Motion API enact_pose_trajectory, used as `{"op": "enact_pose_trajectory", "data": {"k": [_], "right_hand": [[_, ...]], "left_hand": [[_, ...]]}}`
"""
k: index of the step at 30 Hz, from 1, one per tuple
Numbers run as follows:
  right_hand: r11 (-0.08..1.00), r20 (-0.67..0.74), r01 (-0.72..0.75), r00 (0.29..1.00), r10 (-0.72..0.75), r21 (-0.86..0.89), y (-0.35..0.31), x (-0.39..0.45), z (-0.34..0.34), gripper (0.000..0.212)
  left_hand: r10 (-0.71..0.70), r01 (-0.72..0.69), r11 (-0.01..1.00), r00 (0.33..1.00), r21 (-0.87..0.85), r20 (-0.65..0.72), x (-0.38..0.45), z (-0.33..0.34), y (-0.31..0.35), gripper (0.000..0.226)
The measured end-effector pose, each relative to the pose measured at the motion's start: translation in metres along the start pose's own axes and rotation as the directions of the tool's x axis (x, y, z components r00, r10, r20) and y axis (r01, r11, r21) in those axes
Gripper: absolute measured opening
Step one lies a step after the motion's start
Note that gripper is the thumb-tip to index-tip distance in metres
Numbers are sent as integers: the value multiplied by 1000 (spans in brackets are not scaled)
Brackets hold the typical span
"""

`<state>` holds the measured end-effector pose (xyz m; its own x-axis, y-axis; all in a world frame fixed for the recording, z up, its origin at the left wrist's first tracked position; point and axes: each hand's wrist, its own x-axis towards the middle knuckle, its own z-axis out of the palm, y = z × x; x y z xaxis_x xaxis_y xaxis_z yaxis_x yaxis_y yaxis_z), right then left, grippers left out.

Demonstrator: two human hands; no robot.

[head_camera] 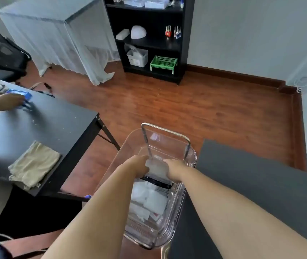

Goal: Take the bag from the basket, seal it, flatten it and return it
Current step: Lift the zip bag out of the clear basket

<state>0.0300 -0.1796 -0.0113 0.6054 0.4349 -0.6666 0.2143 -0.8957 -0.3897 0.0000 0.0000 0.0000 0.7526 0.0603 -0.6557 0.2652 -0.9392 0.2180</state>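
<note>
A clear plastic basket point(169, 238) with a raised handle stands low in front of me, between two dark tables. Both my hands reach into its far end. My left hand point(139, 164) and my right hand point(173, 169) grip the two sides of a small translucent white bag point(157, 168) with a black strip along its near edge, and hold it just above the basket's contents. Several more white bags point(149, 200) lie flat in the basket below my forearms. My fingers are partly hidden by the bag.
A black table point(42, 124) at the left carries a folded beige cloth point(34, 165); another person's hand point(3, 101) rests there by a blue object point(21, 94). A dark grey table point(251, 184) lies at the right. A black shelf unit point(149, 40) stands by the far wall.
</note>
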Motion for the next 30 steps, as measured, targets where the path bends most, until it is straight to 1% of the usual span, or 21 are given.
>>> {"op": "enact_pose_trajectory", "data": {"k": [4, 6, 8, 10, 13, 17, 22, 24, 26, 28, 30], "right_hand": [[996, 13, -4, 1000, 3, 87, 4, 5, 6, 71], [990, -5, -15, 1000, 16, 139, 4, 6, 10, 62], [990, -34, -5, 999, 10, 138, 6, 7, 12, 49], [995, -37, 15, 999, -12, 98, 9, 5, 13, 37], [993, -44, 53, 998, -49, 103, 13, -1, 11, 25], [975, -118, 102, 990, -79, 196, 15, -12, 0, 18], [952, -218, 205, 964, -156, 227, 13, -35, -21, 18], [948, -266, 246, 945, -188, 204, 13, -48, -33, 19], [934, -332, 302, 915, -229, 189, 14, -65, -47, 19], [911, -421, 383, 859, -290, 154, 17, -88, -64, 18], [880, -507, 461, 789, -347, 114, 21, -113, -82, 16]], "left_hand": [[57, -57, 996, 998, 73, -2, 5, 6, 6, 54], [88, -87, 992, 996, 96, -5, 6, 9, 9, 46], [112, -109, 988, 993, 112, -22, 5, 10, 11, 32], [104, -101, 988, 994, 119, -19, 2, 10, 12, 22], [108, -103, 986, 994, 131, -30, -7, 5, 11, 21], [133, -115, 984, 982, 135, -131, -30, -6, 1, 25], [166, -137, 983, 949, 123, -266, -65, -20, -2, 22], [198, -170, 979, 920, 113, -337, -78, -28, 4, 18], [233, -219, 972, 865, 83, -444, -91, -37, 12, 16], [272, -260, 960, 771, 105, -576, -105, -47, 21, 15], [315, -281, 945, 638, 169, -703, -120, -55, 33, 14]]}}
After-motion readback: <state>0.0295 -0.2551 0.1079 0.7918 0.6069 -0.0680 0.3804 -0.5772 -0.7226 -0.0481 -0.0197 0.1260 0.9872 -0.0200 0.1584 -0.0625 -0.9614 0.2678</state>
